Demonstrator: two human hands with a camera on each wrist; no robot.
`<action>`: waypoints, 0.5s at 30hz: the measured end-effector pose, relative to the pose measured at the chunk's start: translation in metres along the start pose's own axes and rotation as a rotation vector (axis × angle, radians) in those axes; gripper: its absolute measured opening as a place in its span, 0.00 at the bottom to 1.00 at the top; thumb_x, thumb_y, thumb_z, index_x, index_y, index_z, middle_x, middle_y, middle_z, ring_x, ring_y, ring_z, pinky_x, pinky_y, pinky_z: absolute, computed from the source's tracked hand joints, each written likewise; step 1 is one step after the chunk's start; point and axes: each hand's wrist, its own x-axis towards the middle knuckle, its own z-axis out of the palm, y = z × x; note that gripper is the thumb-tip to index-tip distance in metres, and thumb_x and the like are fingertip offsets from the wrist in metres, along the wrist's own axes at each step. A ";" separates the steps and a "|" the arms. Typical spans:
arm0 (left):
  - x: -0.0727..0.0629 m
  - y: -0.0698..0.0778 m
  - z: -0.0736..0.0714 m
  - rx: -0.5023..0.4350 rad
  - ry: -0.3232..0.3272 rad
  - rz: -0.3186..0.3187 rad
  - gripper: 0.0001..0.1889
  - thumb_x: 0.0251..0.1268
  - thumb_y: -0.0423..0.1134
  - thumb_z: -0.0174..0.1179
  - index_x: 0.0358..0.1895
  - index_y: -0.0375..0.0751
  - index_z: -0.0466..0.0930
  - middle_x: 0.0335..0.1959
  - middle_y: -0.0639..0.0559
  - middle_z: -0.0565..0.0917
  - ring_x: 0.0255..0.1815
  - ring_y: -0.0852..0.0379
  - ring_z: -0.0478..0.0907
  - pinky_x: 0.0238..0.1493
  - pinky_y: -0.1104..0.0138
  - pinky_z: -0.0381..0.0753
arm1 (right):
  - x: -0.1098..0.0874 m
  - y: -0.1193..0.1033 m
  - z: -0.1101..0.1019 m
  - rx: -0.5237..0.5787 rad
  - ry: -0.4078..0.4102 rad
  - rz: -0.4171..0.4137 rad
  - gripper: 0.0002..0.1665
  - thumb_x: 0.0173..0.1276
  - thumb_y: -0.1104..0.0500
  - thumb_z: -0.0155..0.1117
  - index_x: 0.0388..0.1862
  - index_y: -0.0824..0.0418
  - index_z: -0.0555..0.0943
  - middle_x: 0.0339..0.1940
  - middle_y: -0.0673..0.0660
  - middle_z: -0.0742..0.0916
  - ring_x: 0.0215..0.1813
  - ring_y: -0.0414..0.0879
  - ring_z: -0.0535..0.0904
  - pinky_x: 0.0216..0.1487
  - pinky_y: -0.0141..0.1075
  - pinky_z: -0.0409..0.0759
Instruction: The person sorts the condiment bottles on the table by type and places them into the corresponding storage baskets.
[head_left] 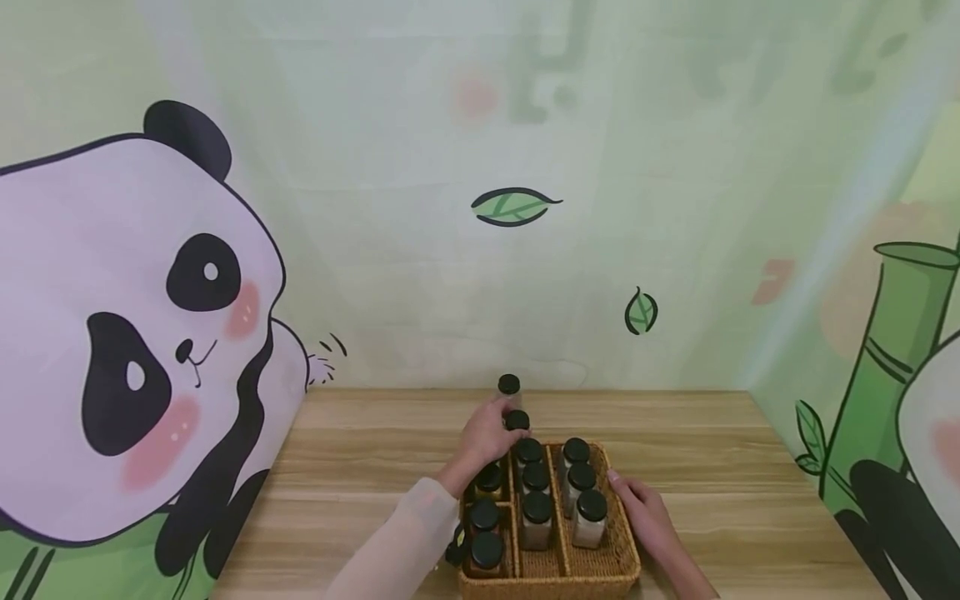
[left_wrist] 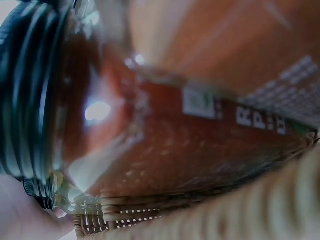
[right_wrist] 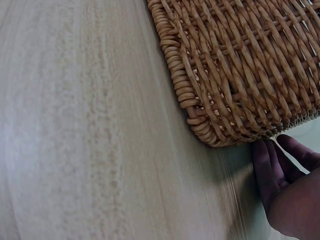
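Observation:
A wicker basket (head_left: 551, 587) with dividers holds several glass jars with black lids. My left hand (head_left: 486, 433) reaches over its far side and grips a black-lidded jar (head_left: 517, 419) between fingers and thumb. Just behind that one stands another jar (head_left: 509, 386). Close to the left wrist camera, a labelled jar with red-brown contents (left_wrist: 165, 145) fills the view; part of the left hand (left_wrist: 30, 215) shows at the lower left. My right hand (head_left: 651, 517) rests against the basket's right side. In the right wrist view, its extended fingers (right_wrist: 265, 162) touch the wicker near a corner.
The basket stands on a wood-grain table (head_left: 360, 450). Filled jars (head_left: 537, 508) line the middle compartment, and others (head_left: 591, 521) line the right one. Behind the table hangs a backdrop (head_left: 397, 275) printed with pandas, leaves and bamboo.

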 end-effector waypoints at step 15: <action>0.002 0.015 -0.036 -0.124 0.073 0.040 0.25 0.73 0.42 0.70 0.68 0.37 0.80 0.58 0.41 0.82 0.52 0.45 0.82 0.47 0.52 0.85 | 0.002 0.003 -0.001 0.001 0.006 -0.012 0.42 0.82 0.33 0.53 0.63 0.72 0.82 0.54 0.64 0.89 0.54 0.52 0.85 0.56 0.43 0.83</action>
